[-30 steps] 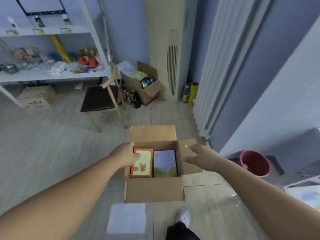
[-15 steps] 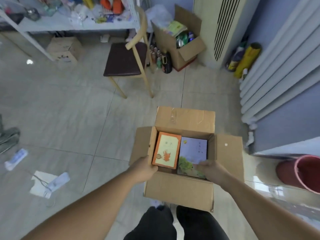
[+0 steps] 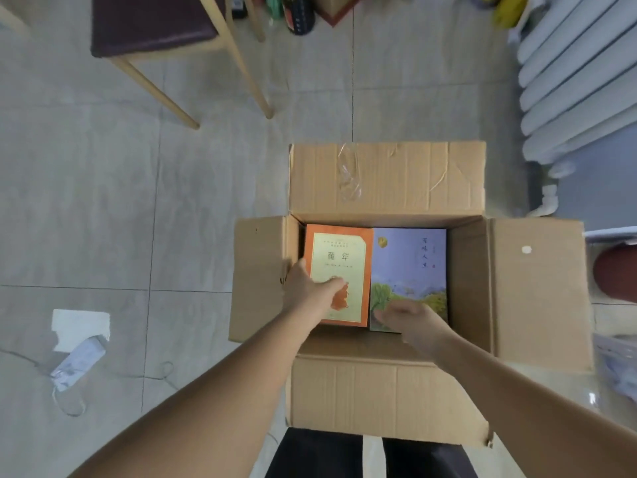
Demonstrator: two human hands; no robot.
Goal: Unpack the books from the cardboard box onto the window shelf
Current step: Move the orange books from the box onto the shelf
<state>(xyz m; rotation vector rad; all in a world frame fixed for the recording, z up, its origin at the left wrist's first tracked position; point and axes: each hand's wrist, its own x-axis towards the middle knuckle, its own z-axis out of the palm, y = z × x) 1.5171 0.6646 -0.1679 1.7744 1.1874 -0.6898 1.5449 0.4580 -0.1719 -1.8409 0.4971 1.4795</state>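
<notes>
An open cardboard box (image 3: 386, 181) stands on the tiled floor right in front of my legs, its flaps folded outward. Two books lie flat side by side inside it: an orange book (image 3: 341, 253) with a cream cover panel on the left and a purple book (image 3: 410, 263) with a green landscape on the right. My left hand (image 3: 306, 288) grips the orange book's left edge, thumb across the cover. My right hand (image 3: 410, 322) rests on the purple book's near corner with its fingers lying flat. The window shelf is out of view.
A wooden chair (image 3: 151, 25) with a dark seat stands at the far left. White radiator (image 3: 579, 81) pipes run along the right, and a red bucket (image 3: 617, 274) sits beside the box's right flap. A white paper (image 3: 79, 326) and a face mask (image 3: 77, 363) lie on the floor at left.
My view has tipped down and closed in on the box. My left hand slid onto the orange book's left edge; my right hand moved from the right flap onto the purple book.
</notes>
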